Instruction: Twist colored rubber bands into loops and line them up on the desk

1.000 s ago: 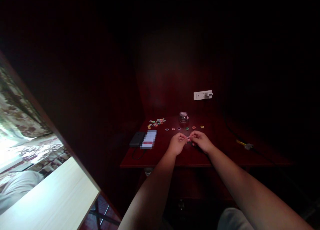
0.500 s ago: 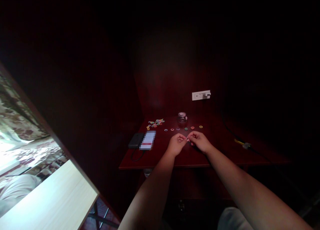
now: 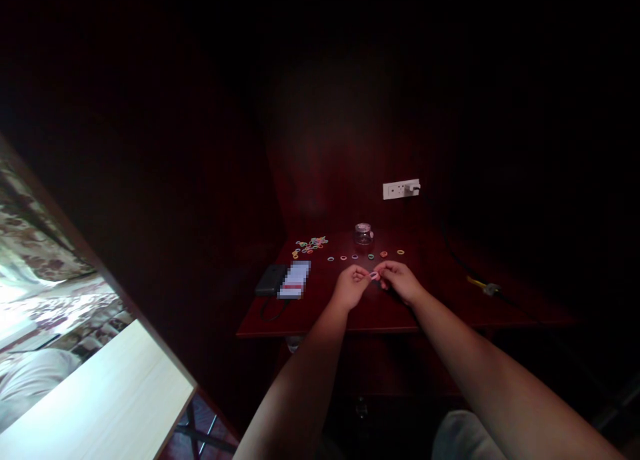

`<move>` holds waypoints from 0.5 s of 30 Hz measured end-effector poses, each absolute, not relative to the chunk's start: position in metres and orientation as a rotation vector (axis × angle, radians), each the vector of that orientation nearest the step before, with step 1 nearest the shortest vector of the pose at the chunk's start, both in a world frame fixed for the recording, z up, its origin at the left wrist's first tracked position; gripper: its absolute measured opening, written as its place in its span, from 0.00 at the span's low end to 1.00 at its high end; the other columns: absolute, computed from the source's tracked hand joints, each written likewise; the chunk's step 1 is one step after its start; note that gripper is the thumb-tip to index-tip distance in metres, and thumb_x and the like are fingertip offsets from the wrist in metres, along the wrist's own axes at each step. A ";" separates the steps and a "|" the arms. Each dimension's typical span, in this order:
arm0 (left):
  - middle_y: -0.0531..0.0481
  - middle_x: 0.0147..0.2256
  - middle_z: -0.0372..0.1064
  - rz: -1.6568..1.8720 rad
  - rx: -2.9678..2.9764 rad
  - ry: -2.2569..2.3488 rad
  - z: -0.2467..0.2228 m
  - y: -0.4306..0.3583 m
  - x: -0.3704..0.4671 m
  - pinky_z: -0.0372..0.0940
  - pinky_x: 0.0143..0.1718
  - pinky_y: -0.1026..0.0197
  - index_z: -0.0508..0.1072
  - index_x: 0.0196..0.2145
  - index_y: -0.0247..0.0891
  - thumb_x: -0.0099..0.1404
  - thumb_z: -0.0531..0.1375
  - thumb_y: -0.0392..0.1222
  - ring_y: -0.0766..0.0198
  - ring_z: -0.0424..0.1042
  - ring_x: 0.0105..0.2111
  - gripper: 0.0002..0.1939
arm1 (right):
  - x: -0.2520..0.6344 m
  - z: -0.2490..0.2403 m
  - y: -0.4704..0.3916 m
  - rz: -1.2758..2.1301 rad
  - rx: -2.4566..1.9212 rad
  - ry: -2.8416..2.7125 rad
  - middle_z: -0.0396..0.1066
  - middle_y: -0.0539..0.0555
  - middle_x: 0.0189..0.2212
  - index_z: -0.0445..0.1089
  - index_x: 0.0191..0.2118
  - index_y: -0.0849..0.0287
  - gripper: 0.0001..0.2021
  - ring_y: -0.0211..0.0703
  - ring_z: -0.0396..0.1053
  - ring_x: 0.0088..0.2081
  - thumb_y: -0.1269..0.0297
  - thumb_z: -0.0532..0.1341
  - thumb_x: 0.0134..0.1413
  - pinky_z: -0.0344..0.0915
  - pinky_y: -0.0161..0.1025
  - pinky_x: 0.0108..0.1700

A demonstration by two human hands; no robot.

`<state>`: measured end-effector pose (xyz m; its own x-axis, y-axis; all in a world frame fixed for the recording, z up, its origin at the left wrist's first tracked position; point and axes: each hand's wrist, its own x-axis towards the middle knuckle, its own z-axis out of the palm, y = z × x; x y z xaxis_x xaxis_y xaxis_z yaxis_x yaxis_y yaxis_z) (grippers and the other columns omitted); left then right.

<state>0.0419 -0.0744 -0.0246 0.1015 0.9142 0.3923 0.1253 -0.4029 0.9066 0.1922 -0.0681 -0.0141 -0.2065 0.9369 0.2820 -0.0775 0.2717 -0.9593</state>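
Over the dark red table (image 3: 320, 313), my left hand (image 3: 351, 286) and my right hand (image 3: 399, 281) meet fingertip to fingertip. Between them they pinch a small pale purple-pink hair tie (image 3: 374, 275), its loop partly covered by the fingers. Just beyond my hands, a spaced row of hair ties lies flat: a blue one (image 3: 331, 259) at the left, a green one (image 3: 371, 256), a coral one (image 3: 383, 254) and a yellow one (image 3: 401, 252) at the right among them. A loose pile of mixed hair ties (image 3: 314, 245) sits at the back left.
Behind the row stands a clear jar (image 3: 363, 234). At the left lie a phone (image 3: 295, 279) with a blurred screen and a black box-shaped device (image 3: 271, 280) with a cable. A socket strip (image 3: 401, 189) is on the back wall; a cable with a yellow part (image 3: 476, 283) lies right.
The hair tie between my fingertips now shows as a more open loop; before, it looked thin and stretched. Both hands stay in about the same place, and the view has shifted slightly.
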 end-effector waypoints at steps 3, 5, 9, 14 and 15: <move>0.52 0.23 0.66 1.393 1.648 1.032 -0.025 -0.074 0.042 0.56 0.25 0.69 0.68 0.28 0.33 0.52 0.61 0.41 0.71 0.64 0.23 0.08 | 0.193 -0.015 -0.067 1.187 -0.844 -1.466 0.68 0.49 0.21 0.68 0.32 0.62 0.10 0.31 0.59 0.16 0.65 0.59 0.39 0.54 0.30 0.20; 0.52 0.22 0.66 1.401 1.636 1.024 -0.024 -0.074 0.042 0.56 0.25 0.68 0.68 0.28 0.33 0.52 0.61 0.41 0.71 0.63 0.23 0.08 | 0.194 -0.016 -0.067 1.185 -0.849 -1.486 0.69 0.49 0.22 0.68 0.33 0.62 0.11 0.30 0.60 0.17 0.65 0.60 0.39 0.55 0.30 0.20; 0.52 0.22 0.66 1.407 1.612 1.020 -0.022 -0.076 0.042 0.58 0.26 0.68 0.69 0.28 0.33 0.51 0.62 0.42 0.71 0.64 0.23 0.09 | 0.195 -0.018 -0.066 1.143 -0.881 -1.520 0.68 0.49 0.19 0.70 0.31 0.63 0.11 0.31 0.60 0.17 0.61 0.62 0.39 0.56 0.30 0.20; 0.49 0.26 0.69 1.389 1.594 0.994 -0.021 -0.076 0.042 0.61 0.28 0.66 0.70 0.31 0.33 0.51 0.62 0.43 0.69 0.67 0.25 0.12 | 0.196 -0.020 -0.064 1.106 -0.902 -1.537 0.67 0.49 0.18 0.71 0.30 0.63 0.13 0.31 0.59 0.18 0.58 0.63 0.39 0.55 0.30 0.20; 0.48 0.26 0.69 1.386 1.596 0.987 -0.022 -0.076 0.042 0.61 0.29 0.66 0.70 0.31 0.33 0.51 0.62 0.43 0.68 0.67 0.26 0.12 | 0.196 -0.020 -0.064 1.104 -0.905 -1.536 0.67 0.49 0.18 0.71 0.30 0.63 0.13 0.31 0.59 0.18 0.58 0.63 0.39 0.55 0.30 0.20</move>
